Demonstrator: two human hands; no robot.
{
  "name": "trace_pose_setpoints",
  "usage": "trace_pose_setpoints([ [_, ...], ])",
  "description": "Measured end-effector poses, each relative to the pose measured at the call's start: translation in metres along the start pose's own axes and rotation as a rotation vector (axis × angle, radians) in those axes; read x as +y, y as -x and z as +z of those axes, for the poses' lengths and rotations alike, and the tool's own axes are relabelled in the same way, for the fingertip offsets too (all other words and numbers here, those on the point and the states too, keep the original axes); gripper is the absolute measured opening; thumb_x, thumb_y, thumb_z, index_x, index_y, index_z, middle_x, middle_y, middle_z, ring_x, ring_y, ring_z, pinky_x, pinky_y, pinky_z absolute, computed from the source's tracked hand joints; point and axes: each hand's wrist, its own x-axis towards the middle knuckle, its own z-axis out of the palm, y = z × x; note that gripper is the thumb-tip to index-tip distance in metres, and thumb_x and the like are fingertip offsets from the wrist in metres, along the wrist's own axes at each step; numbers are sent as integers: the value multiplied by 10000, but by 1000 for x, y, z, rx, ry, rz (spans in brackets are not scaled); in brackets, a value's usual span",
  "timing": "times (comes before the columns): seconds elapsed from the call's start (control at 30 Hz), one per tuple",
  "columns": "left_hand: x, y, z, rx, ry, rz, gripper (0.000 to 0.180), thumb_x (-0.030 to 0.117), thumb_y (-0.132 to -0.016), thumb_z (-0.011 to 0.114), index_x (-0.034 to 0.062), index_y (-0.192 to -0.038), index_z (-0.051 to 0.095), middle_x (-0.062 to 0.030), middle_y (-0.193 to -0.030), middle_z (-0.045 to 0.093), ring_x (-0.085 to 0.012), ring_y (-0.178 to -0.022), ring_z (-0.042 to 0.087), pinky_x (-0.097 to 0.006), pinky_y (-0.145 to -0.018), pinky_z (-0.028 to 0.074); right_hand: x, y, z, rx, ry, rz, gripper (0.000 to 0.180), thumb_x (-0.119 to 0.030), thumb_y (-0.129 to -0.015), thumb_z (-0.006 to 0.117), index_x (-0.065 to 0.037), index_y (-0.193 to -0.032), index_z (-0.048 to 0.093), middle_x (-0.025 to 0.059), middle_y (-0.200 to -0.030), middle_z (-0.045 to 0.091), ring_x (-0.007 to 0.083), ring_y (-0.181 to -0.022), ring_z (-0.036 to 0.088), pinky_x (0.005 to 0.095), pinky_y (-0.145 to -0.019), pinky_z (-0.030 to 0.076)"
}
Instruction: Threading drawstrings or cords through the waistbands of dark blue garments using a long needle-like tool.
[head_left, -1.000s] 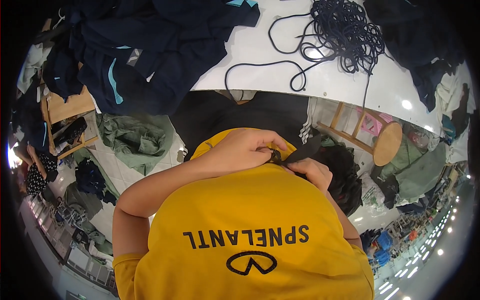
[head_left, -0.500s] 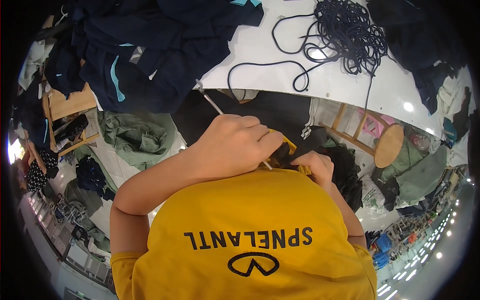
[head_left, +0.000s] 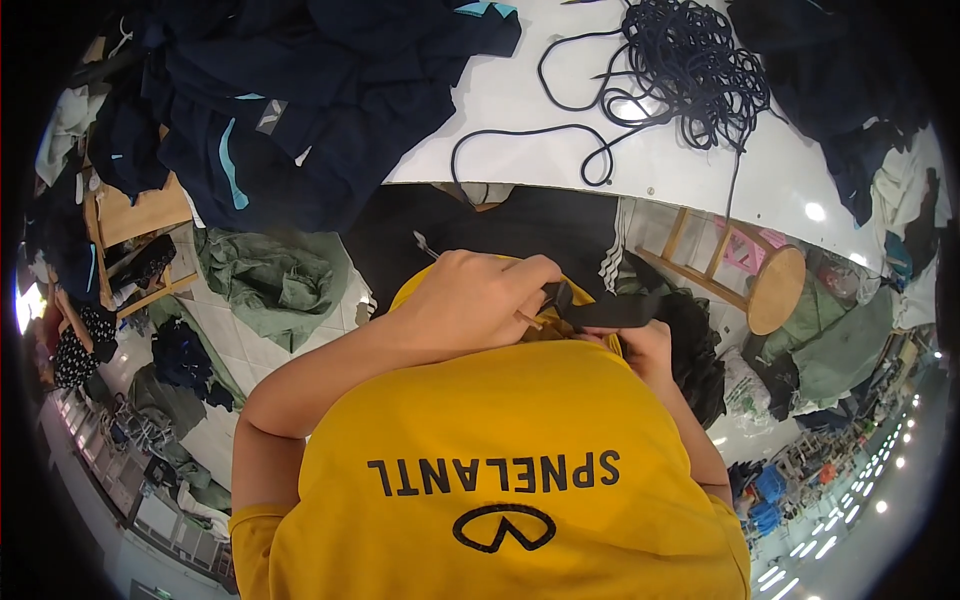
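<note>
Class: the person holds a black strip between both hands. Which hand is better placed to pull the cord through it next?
Probably the left hand: it sits above the black strip, gripping a thin tool at its end. The right hand lies beneath, supporting the strip.

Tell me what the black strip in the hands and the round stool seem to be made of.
Black strip: apparently woven fabric or webbing, matte and flat, bending limply between the left hand and right hand. Round stool: likely unpainted wood, with pale tan seat and rungs.
</note>
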Motion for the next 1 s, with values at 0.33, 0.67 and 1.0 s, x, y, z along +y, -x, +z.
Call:
trace_pose_setpoints([
  [0.33,-2,2,8,44,239,-130,171,29,-788,592,63,-954,612,-107,-693,634,-267,-606,634,-341,-555,498,-8,-11,-4,-19,96,133,196,-33,-754,754,-23,-930,668,93,-811,678,159,-708,662,250,-645,505],
  [0.67,-1,4,9,132,144,-85,175,-12,-772,605,72,-924,629,-88,-680,624,-217,-588,625,-297,-539,491,-18,-8,-23,152,-78,164,52,-34,-843,644,17,-842,648,38,-740,649,87,-647,611,219,-597,478],
  [1.0,2,3,8,121,164,-122,155,39,-751,608,75,-902,613,-81,-656,623,-267,-607,628,-354,-558,507,-58,-31,-13,633,456,-417,277,4,-689,717,-27,-886,526,139,-1011,546,239,-923,526,312,-844,409],
])
